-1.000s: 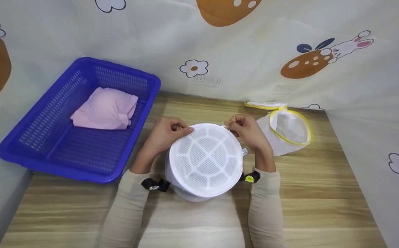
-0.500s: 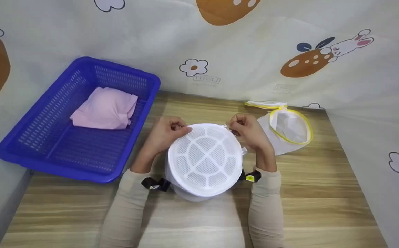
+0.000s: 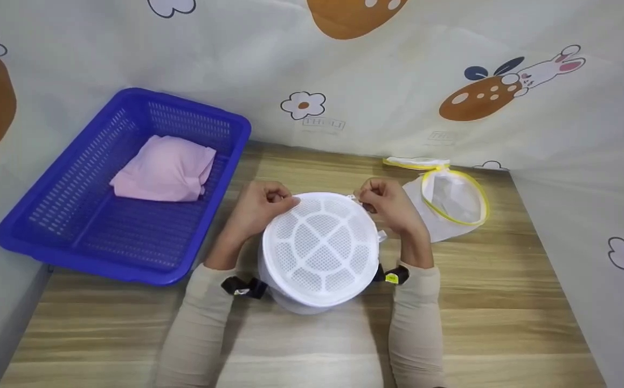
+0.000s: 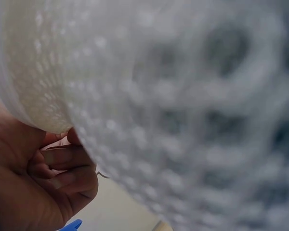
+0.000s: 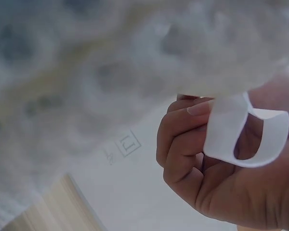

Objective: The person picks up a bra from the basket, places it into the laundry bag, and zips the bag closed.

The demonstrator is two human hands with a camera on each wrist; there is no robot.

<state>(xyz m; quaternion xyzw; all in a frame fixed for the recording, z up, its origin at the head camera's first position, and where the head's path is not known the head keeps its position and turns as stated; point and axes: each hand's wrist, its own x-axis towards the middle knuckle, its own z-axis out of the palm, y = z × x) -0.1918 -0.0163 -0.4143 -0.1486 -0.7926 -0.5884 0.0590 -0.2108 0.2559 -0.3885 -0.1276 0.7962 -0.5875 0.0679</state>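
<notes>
A round white mesh laundry bag (image 3: 323, 248) stands between both hands, its ribbed circular top tilted toward the head camera. My left hand (image 3: 261, 207) pinches the far-left rim between thumb and curled fingers. At the far-right rim, my right hand (image 3: 390, 205) pinches what looks like the zipper pull (image 3: 351, 197); its fingertips are partly hidden. Blurred mesh fills much of the left wrist view, with the left hand (image 4: 48, 178) below the rim. A white fabric loop (image 5: 274, 139) hangs in front of the right palm in the right wrist view.
To the left stands a blue plastic basket (image 3: 91, 264) holding a folded pink cloth (image 3: 164, 170). Another white mesh bag (image 3: 436, 221), with yellow trim and its mouth open, lies behind the right hand. A printed curtain (image 3: 376, 81) borders the wooden table (image 3: 495, 323).
Both hands keep their holds on the laundry bag's rim. The bag and hands have shifted only very slightly to the left and away; the basket and the yellow-trimmed bag stay put.
</notes>
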